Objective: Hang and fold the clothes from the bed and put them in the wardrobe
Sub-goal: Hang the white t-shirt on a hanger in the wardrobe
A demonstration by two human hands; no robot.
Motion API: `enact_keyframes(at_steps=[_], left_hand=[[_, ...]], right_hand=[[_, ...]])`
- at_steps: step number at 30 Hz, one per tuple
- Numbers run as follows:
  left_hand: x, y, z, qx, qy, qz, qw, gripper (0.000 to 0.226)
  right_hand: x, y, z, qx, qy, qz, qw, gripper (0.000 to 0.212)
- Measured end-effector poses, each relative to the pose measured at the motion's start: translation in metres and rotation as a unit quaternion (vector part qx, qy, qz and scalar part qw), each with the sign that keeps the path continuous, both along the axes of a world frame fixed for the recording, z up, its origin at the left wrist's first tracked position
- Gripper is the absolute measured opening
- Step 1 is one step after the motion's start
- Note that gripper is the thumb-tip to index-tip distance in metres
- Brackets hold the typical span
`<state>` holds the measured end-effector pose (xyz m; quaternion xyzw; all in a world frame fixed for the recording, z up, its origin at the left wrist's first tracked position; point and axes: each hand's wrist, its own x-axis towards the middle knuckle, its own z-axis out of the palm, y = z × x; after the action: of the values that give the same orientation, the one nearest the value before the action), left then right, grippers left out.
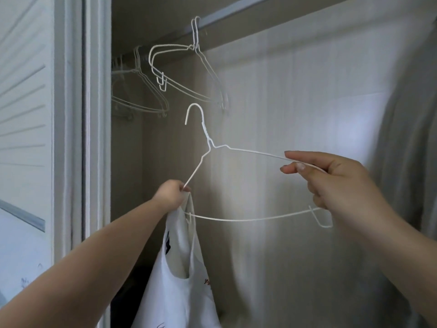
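A white wire hanger is held up in front of the open wardrobe, hook pointing up, below the rail. My left hand grips its left end together with a strap of a white sleeveless top, which hangs down from that end. My right hand pinches the hanger's right arm between thumb and fingers. The top's other strap is off the hanger.
Several empty white wire hangers hang on the rail at upper left. A grey garment hangs at the right edge. The sliding wardrobe door frame stands at the left. The wardrobe's pale back panel is behind the hanger.
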<state>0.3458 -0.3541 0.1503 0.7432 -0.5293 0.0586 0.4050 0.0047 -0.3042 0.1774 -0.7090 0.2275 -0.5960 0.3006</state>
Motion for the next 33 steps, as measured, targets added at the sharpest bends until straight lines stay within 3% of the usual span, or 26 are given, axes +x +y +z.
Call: enact_keyframes(at_steps=[6,15,21,22,24,28,33], left_hand=[[-0.006,-0.007,-0.002,-0.046,0.039,-0.069,0.996,0.026],[-0.017,-0.025,-0.005,-0.124,0.106,-0.131,0.978,0.014],[-0.04,-0.019,0.01,-0.201,0.194,-0.193,0.941,0.006],[-0.042,-0.016,0.015,-0.212,0.203,-0.194,0.936,0.014],[-0.044,-0.011,0.022,-0.217,0.198,-0.206,0.933,0.021],[-0.043,-0.007,0.026,-0.187,0.155,-0.229,0.943,0.006],[-0.042,-0.008,0.019,-0.163,0.133,-0.234,0.949,0.019]], right_hand=[[0.003,-0.008,0.004,0.076,-0.06,0.016,0.995,0.026],[0.038,-0.01,-0.019,-0.053,0.039,-0.035,0.997,0.033],[0.055,-0.03,-0.046,-0.068,0.088,-0.073,0.991,0.033],[0.055,-0.033,-0.05,-0.069,0.081,-0.071,0.992,0.033],[0.052,-0.041,-0.055,-0.072,0.065,-0.072,0.993,0.034],[0.047,-0.055,-0.054,-0.099,0.072,-0.089,0.988,0.036],[0.038,-0.066,-0.045,-0.177,0.122,-0.149,0.965,0.037]])
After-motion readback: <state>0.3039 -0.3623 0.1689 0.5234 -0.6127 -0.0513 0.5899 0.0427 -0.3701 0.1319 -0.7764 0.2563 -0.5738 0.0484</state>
